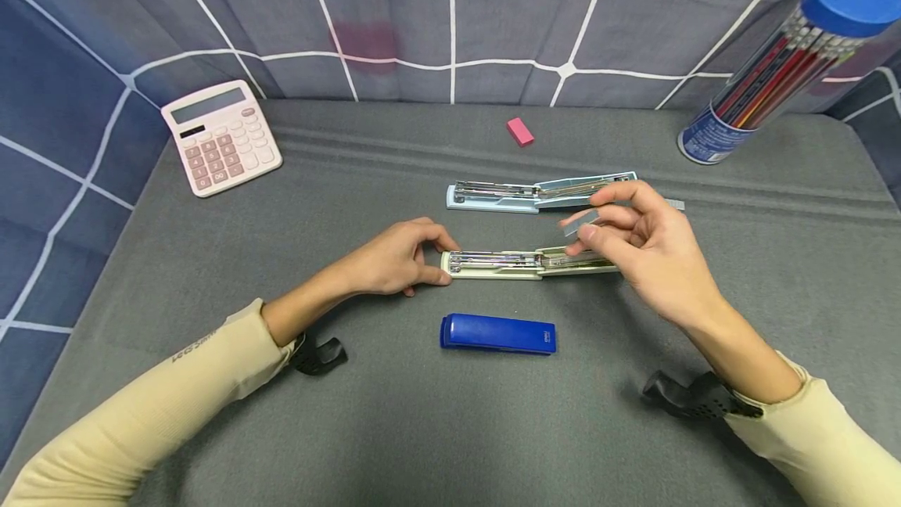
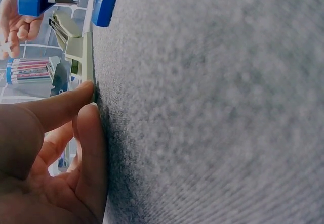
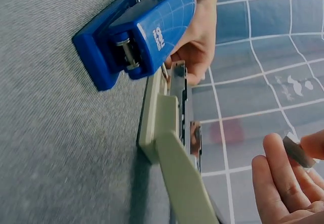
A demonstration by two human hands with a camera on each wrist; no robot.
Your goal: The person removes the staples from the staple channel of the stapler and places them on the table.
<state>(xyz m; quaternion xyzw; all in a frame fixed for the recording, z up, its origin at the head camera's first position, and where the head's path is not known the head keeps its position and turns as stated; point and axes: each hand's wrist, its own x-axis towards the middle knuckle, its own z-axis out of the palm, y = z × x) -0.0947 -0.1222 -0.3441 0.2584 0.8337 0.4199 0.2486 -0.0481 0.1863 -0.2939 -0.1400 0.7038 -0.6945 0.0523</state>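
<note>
The fingers of the right hand (image 1: pixel 658 257) pinch a staple strip (image 1: pixel 580 223) raised above the unfolded cream stapler (image 1: pixel 524 264), aslant to its long axis; the left hand's (image 1: pixel 396 259) fingers grip its left end

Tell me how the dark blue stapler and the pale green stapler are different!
The dark blue stapler is folded closed, but the pale green stapler is opened out, showing its shiny metal insides. No hand touches the dark blue stapler, while the left hand holds the pale green stapler's end. Both rest on the grey cloth.
</note>
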